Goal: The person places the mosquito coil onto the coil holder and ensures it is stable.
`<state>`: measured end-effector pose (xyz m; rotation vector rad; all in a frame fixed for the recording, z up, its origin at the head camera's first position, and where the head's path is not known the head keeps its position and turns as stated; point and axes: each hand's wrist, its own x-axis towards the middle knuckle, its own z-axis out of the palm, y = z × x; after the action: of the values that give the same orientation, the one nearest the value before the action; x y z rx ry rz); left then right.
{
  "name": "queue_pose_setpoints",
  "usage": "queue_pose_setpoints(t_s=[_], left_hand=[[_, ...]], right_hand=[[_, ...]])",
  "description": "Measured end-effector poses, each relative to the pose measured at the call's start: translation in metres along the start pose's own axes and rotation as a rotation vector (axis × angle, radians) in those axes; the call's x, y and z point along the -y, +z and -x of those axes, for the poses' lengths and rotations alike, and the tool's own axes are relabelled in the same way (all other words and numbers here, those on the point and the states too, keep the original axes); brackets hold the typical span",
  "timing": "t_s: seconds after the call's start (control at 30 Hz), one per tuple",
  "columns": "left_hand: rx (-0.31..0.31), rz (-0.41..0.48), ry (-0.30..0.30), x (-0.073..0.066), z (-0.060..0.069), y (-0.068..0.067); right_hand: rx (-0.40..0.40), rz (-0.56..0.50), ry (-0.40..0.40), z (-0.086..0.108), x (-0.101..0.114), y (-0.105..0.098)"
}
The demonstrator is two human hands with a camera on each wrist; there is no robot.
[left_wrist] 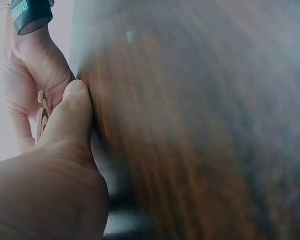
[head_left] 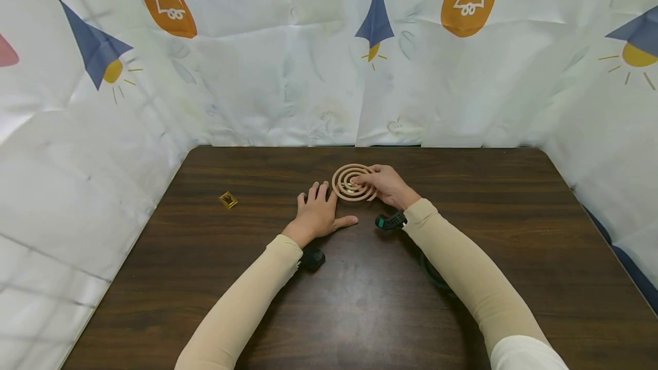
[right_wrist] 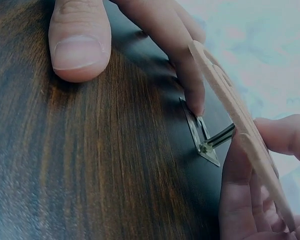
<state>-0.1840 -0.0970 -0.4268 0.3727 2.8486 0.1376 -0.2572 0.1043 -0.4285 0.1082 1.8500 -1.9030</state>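
A tan spiral coil [head_left: 334,181] is pinched between the thumb and fingers of my right hand [head_left: 392,187], thumb on top near its centre. Under it, in the right wrist view, a small metal stand [right_wrist: 195,131] lies on the table, its raised prong reaching the underside of the coil [right_wrist: 244,134]. My left hand [head_left: 316,214] rests spread on the table left of the coil, and one fingertip touches the stand's frame. In the left wrist view, my left thumb [left_wrist: 72,112] partly hides the coil and my right hand [left_wrist: 37,75].
A small gold-coloured metal piece [head_left: 228,200] lies on the left part of the dark wood table [head_left: 462,176]. A patterned white curtain [head_left: 319,90] hangs behind the table and at both sides. Each wrist carries a black camera, the left one [head_left: 312,259] close to the tabletop.
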Motion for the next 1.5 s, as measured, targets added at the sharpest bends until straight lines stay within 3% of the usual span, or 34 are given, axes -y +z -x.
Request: queue_pose_setpoints(t_s=[0.63, 1.5], left_hand=[[0.025, 0.033, 0.027, 0.005, 0.003, -0.007], [0.040, 0.057, 0.048, 0.014, 0.005, -0.007]], right_hand=[[-0.015, 0.060, 0.005, 0.000, 0.004, -0.001], [-0.002, 0.071, 0.034, -0.005, 0.006, -0.004]])
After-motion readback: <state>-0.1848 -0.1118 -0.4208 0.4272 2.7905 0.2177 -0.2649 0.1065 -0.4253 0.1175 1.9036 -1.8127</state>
